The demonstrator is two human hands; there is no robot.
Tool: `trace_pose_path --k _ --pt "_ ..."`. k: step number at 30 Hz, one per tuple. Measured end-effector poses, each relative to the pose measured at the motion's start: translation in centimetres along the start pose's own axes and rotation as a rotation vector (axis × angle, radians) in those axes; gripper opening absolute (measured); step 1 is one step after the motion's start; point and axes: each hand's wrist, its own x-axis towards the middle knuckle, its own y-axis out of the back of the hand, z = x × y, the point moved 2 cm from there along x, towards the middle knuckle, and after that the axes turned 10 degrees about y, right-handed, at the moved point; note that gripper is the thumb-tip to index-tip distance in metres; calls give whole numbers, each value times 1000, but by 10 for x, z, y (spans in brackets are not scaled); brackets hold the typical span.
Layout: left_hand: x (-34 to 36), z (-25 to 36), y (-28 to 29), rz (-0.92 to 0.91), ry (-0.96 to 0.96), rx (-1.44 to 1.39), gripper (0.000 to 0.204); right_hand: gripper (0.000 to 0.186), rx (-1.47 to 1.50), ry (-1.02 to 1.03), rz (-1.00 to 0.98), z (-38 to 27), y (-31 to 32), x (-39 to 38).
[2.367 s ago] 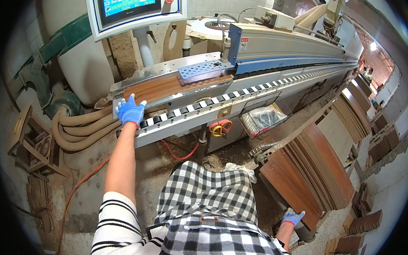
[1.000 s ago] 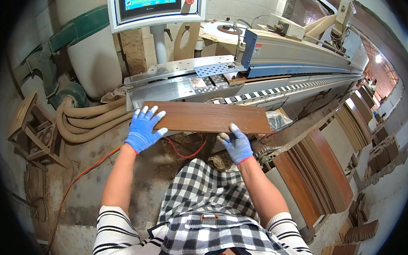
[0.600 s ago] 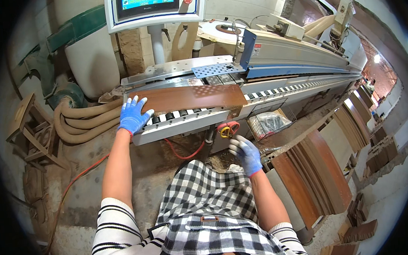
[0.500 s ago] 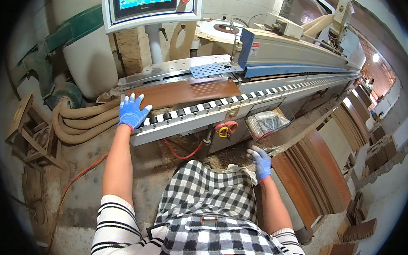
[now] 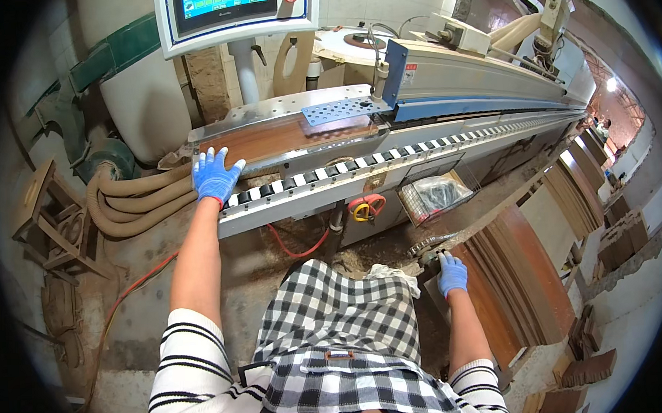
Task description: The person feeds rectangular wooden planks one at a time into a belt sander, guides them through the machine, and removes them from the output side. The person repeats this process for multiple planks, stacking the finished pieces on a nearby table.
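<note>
Blue-gloved left hand presses spread fingers on the wooden panel; right hand pinches stacked boards

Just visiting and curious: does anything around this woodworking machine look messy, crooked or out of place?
Mostly the floor: sawdust and debris lie heaped under the roller conveyor, and a red hose trails loose across the concrete. The brown panel under the left hand lies flat and square. The right hand reaches the stacked panels.

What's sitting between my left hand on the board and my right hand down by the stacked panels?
In the head view, between the left hand and the right hand run the roller conveyor rail, a red and yellow tool hanging under it, and a wire basket.
</note>
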Motion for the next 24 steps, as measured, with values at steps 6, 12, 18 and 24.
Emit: trace_pose_path --k 6,12,18,24 --pt "1 -2 0 16 8 24 72 39 -135 59 80 -6 3 6" --pt "-2 -3 0 24 14 0 72 36 -26 30 45 -23 16 1" --pt "-2 -3 0 29 13 18 71 43 75 87 261 -60 15 -44" --pt "-1 1 -1 26 -3 7 71 38 1322 -651 518 -47 -63 -146"
